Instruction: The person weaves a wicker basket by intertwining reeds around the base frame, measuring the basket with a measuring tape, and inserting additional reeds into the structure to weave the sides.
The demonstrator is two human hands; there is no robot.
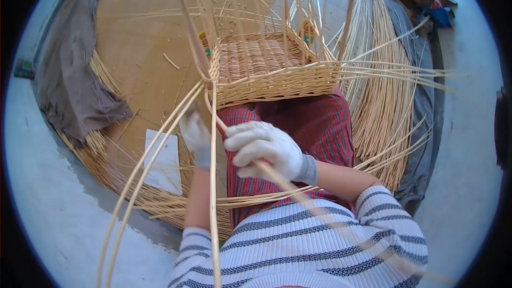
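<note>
A partly woven wicker basket (277,86) rests over my lap, its bare upright stakes rising around the rim. My gloved right hand (266,149) is closed around a wicker rod (288,185) that runs up to the basket's near left corner; its loose end is blurred at lower right. My gloved left hand (194,130) is just below that corner, smeared by motion, so its fingers do not show clearly. From the same corner, a pair of long rods (144,173) trails to the lower left. Another single rod (214,202) hangs straight down between my arms.
Bundles of long wicker rods (384,101) lie at the right, with more beneath a grey cloth (74,64) at the left. A white sheet (165,162) is near my left arm. Red plaid cloth (325,122) covers my lap. Rod ends stick out right of the basket.
</note>
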